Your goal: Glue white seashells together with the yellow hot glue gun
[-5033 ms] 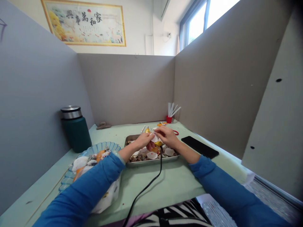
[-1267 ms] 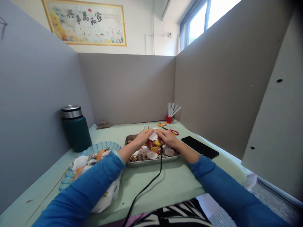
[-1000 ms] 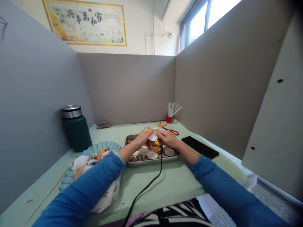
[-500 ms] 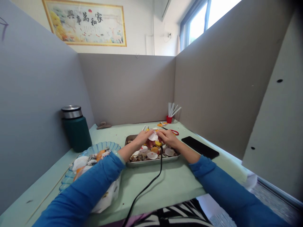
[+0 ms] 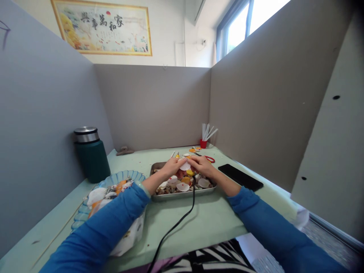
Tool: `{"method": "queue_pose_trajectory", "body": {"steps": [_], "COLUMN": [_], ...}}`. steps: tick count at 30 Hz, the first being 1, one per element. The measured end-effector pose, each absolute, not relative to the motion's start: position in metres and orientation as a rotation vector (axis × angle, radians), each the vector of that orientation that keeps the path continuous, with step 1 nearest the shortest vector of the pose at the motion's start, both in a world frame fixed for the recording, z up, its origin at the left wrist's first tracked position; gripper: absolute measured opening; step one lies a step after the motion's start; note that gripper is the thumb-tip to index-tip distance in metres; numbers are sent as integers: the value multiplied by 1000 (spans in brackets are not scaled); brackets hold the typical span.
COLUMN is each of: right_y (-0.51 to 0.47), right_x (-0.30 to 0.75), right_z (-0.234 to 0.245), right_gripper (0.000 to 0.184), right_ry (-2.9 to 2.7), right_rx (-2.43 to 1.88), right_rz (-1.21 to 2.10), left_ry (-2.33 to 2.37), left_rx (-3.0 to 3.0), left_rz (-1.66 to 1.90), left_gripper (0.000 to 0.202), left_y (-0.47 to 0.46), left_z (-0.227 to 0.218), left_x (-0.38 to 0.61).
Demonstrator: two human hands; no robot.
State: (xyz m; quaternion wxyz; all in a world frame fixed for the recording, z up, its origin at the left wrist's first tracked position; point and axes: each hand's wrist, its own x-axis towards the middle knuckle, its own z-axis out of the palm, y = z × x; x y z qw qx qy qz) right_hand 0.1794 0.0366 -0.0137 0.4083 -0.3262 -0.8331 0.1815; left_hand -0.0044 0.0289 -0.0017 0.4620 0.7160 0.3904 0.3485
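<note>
white shell [image 5: 185, 166] sits pinched between both hands just above the far half of the metal tray [image 5: 182, 196]: left hand [image 5: 170, 167] and right hand [image 5: 202, 165] are each closed on one edge, fingertips nearly meeting. Laid shells [image 5: 182, 186] already cover part of the tray's pebble bed [image 5: 164, 192], so I'd call it partway, with a spare pile [image 5: 98, 195] on the blue glass plate [image 5: 125, 174] left of the tray. Black cord [image 5: 182, 218] comes in over the tray's near rim; phone [image 5: 240, 176] lies right of the tray.

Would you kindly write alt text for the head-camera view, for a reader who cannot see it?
The left hand and right hand, in blue sleeves, together pinch a small white shell above a rectangular metal tray of shells on a pale green table.
</note>
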Motion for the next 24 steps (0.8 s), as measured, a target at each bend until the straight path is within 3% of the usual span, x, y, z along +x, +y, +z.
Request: {"method": "queue_pose_trajectory", "body": {"steps": [13,24], "right_y": [44,44], "right_x": [181,181], "right_z": [-17,-18], "right_gripper": [46,49], "right_ry": [-1977,-2052], "right_rx": [-816,-869], "right_rz": [723,342], "left_ry": [917,997], "left_rx": [1820,1911], "left_rz": [816,837], "left_gripper": [58,55], "left_y": [21,27], "left_z": [3,-1], "left_x": [-2,-3]}}
